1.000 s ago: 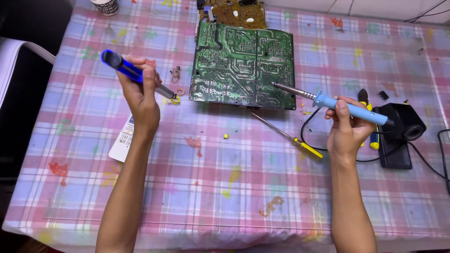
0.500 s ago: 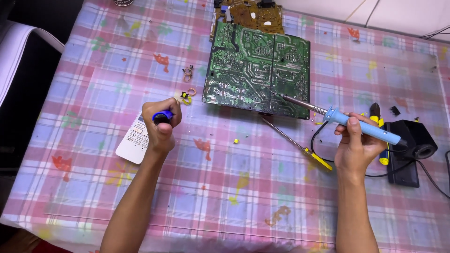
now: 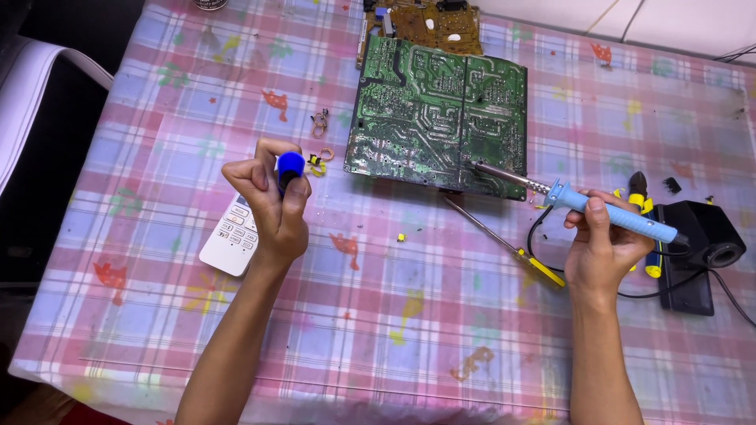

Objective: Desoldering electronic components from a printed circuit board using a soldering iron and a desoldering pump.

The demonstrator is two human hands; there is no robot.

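My left hand (image 3: 268, 201) is closed around a blue-handled tool (image 3: 289, 165) held upright, only its blue end showing above the fist. My right hand (image 3: 602, 248) grips a light-blue soldering iron (image 3: 610, 216); its metal tip rests on the lower right part of a green circuit board (image 3: 437, 118) lying solder side up on the table. A brown circuit board (image 3: 429, 22) sits just behind the green one.
A white remote control (image 3: 228, 240) lies under my left wrist. A yellow-handled screwdriver (image 3: 504, 240) lies below the board. A black soldering stand (image 3: 705, 244), yellow-handled pliers (image 3: 642, 205) and small loose parts (image 3: 319, 161) rest on the plaid tablecloth (image 3: 409, 338). Table edge at left.
My left hand has lowered the blue tool from a raised, slanted hold to upright in the fist near the remote. The soldering iron tip has come down onto the green board.
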